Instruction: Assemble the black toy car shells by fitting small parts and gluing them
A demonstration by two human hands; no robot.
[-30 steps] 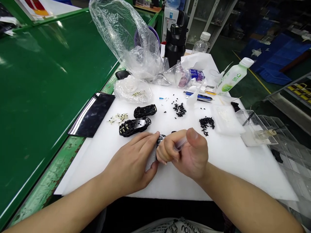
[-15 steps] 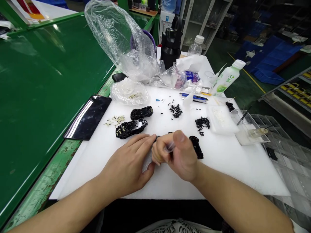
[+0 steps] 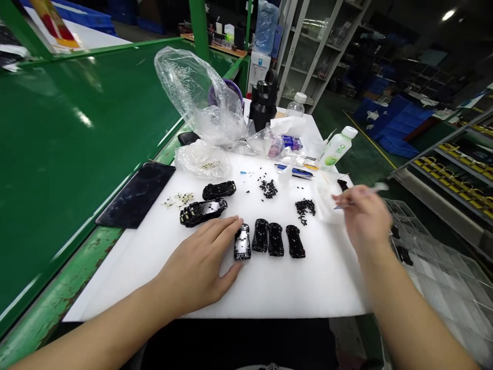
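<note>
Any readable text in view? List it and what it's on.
Nothing can be read clearly.
Print on the white plastic bottle: too small and blurred to read.
Blue label on the packet in the clear plastic bag: too blurred to read.
Coloured poster, top left: no legible words.

Your left hand (image 3: 196, 267) rests open on the white foam sheet (image 3: 319, 288), its fingers just beside the end of a row of four black model car bodies (image 3: 268, 237) at 12 o'clock. Your right hand (image 3: 364, 216), blurred, is raised at 2 o'clock, near a heap of small black parts (image 3: 305, 208).
</note>
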